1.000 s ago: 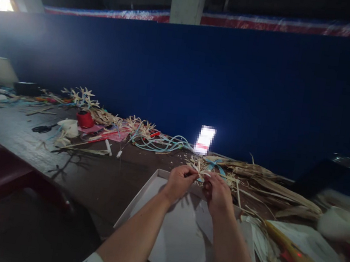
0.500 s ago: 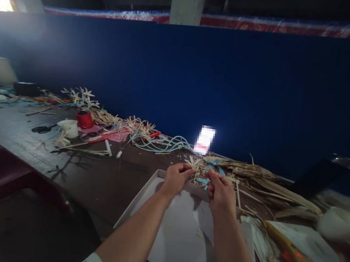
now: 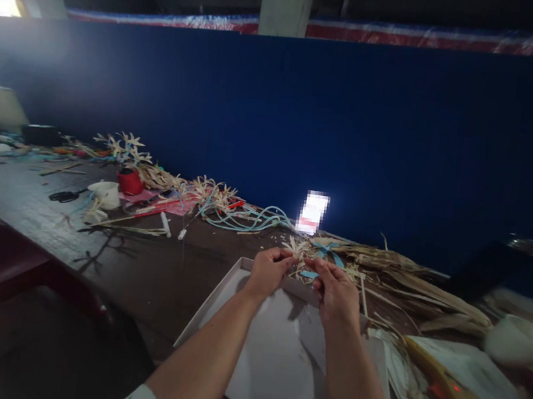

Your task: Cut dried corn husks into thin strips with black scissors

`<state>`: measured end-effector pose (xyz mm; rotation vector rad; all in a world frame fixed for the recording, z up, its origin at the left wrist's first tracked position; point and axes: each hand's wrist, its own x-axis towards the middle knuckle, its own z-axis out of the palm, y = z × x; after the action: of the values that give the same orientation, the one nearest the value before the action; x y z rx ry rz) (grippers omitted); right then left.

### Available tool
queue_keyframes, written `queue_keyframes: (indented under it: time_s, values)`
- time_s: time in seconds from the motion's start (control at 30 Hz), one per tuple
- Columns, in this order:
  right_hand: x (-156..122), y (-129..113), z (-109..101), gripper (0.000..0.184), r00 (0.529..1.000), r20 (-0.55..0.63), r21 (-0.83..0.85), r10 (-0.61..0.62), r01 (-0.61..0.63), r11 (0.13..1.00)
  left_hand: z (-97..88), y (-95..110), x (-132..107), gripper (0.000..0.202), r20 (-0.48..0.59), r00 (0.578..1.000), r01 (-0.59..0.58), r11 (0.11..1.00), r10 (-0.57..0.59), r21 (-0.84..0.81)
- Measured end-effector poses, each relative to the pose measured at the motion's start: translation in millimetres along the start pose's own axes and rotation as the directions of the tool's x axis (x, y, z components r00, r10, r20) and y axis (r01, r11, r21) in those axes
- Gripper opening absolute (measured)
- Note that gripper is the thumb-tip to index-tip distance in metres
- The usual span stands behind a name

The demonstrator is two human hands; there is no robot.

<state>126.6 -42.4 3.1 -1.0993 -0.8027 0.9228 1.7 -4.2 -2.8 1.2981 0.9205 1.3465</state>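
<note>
Between thumb and fingers, my left hand (image 3: 266, 273) pinches a pale flower (image 3: 295, 246) with thin petals, apparently of dried husk. Just to its right, my right hand (image 3: 336, 294) is closed in a pinch, fingertips close to the flower. Whatever it holds is too small to make out. Under both forearms lies a shallow white box lid (image 3: 270, 357) with red handwriting. Behind the fingers are straw-coloured scraps and a light blue strip (image 3: 335, 253).
Dried husks (image 3: 413, 281) lie at the right, by a yellow glue gun (image 3: 454, 394) with a red light. A bright phone screen (image 3: 312, 212) leans on the blue partition (image 3: 277, 116). Leftward are blue cords (image 3: 249, 220), red thread (image 3: 130, 181), a white cup (image 3: 106, 194) and black scissors (image 3: 67, 195).
My right hand's fingertips have moved left, closer to the flower. My left hand keeps its pinch in nearly the same place.
</note>
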Motion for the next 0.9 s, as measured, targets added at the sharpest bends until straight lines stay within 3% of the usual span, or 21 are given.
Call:
queue_keyframes:
  time_s: [0.2,0.37,0.53,0.67,0.9]
  values:
    - [0.2,-1.4,2.2,0.029,1.000,0.016,0.061,0.017,-0.018,0.998,-0.3,-1.8,-1.0,0.027,0.020,0.999,-0.041,0.998,0.042,-0.039]
    - [0.5,-1.1,3.0,0.027,0.995,0.064,0.065,0.074,-0.078,0.995,-0.6,-4.3,-1.2,0.022,0.039,0.986,-0.159,0.986,0.161,-0.051]
    - [0.4,0.1,2.5,0.022,0.999,0.029,0.116,0.042,-0.046,0.992,-1.0,-8.7,1.3,0.021,0.026,0.976,-0.212,0.976,0.214,-0.052]
    - [-0.7,-0.7,3.3,0.016,0.998,0.027,0.142,0.054,-0.057,0.988,-0.6,-4.9,0.0,0.020,0.019,0.982,-0.189,0.981,0.190,-0.050]
    - [-1.0,-0.9,5.2,0.026,0.996,0.037,0.091,0.083,-0.086,0.992,0.2,6.0,-3.8,0.031,0.052,0.999,-0.009,0.997,0.013,-0.079]
